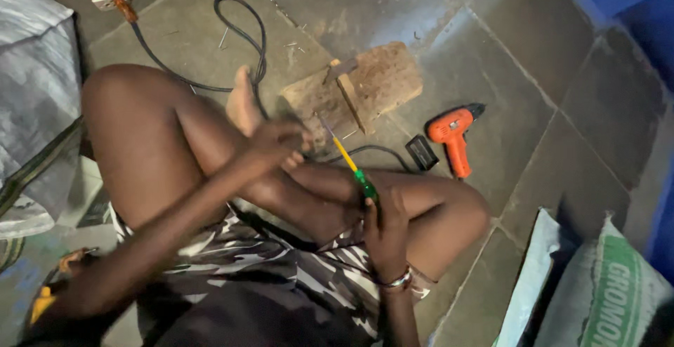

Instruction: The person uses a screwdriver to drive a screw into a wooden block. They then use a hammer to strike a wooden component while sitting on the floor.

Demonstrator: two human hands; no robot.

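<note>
1. The floor [505, 59] is grey stone tile with pale joints, dusty, with small nails and chips lying on it at the far middle.
2. A grey sack [35, 87] slumps at the far left; two filled bags [597, 291], one pale and one white and green, lean at the near right, and a blue surface fills the far right corner.
3. The person sits on the floor with bare legs crossed, wearing camouflage shorts.
4. A rough wooden block [372, 84] lies just beyond the feet, with a hammer-like tool [347, 91] resting across it.
5. A black cable [242, 35] loops over the tiles at the far left and runs to a pale plug-like piece at the top edge.
6. An orange drill [453, 136] lies right of the block, with a small black box [421, 152] just beside it.
7. The screwdriver [351, 164] sits at centre over the right leg; its long axis runs diagonally, green handle near and right, yellow shaft and tip pointing far and left toward the block.
8. The right hand [385, 228], a bracelet on its wrist, is wrapped around the green handle.
9. The left hand [274, 143] is curled close near the tip; whether it pinches anything I cannot tell.
</note>
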